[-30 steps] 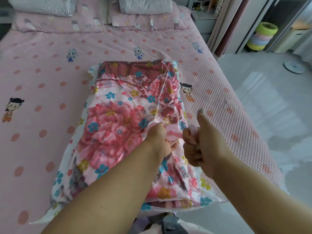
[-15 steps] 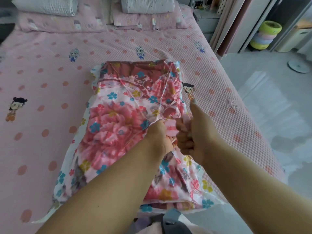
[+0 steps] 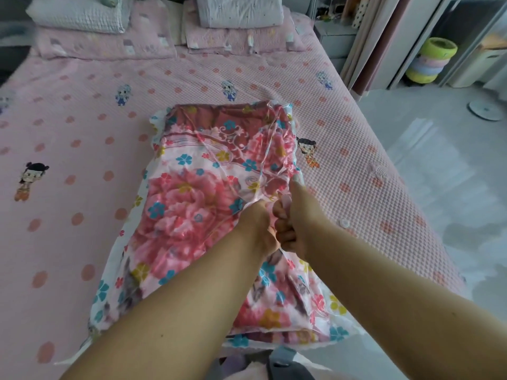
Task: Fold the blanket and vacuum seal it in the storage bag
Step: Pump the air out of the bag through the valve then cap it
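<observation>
The folded floral blanket (image 3: 192, 204) lies inside the clear plastic storage bag (image 3: 277, 149) on the pink bed. My left hand (image 3: 256, 224) sits on top of the bag near its right side, fingers curled down around the bag's valve, which the hand hides. My right hand (image 3: 295, 223) presses against the left one, thumb sticking up and fingers curled round a small pink cap (image 3: 286, 202). The plastic is pulled into creases that run toward my hands.
The bed (image 3: 82, 149) has a pink dotted cover with cartoon figures and pillows (image 3: 82, 15) at the head. A small white round thing (image 3: 344, 223) lies on the cover right of my hands. Grey floor, a stack of coloured rings (image 3: 430, 61) and a white disc (image 3: 487, 109) are at the right.
My right hand has moved left with the pink cap and now meets my left hand over the valve. The pink valve seen earlier is covered.
</observation>
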A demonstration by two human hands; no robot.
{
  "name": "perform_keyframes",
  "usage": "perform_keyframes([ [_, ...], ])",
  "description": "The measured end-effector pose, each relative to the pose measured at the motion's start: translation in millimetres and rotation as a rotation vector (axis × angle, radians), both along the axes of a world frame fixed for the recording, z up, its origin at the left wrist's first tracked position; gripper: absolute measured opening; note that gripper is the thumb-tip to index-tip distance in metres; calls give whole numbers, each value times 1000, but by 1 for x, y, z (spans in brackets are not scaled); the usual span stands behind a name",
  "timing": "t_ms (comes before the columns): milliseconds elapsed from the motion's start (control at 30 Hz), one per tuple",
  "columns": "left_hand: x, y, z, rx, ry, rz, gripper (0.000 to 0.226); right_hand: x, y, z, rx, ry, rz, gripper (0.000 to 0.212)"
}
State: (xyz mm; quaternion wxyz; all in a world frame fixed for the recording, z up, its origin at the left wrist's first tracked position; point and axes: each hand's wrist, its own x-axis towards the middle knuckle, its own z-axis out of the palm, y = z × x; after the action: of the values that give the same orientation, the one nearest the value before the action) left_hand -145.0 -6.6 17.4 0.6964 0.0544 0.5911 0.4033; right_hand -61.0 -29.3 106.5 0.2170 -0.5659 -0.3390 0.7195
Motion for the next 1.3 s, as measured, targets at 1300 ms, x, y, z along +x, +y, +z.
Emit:
perform_keyframes([
  [1300,7,-13,-3,-50,-11,70,33,6,-9,-14,1,-34,65,69],
])
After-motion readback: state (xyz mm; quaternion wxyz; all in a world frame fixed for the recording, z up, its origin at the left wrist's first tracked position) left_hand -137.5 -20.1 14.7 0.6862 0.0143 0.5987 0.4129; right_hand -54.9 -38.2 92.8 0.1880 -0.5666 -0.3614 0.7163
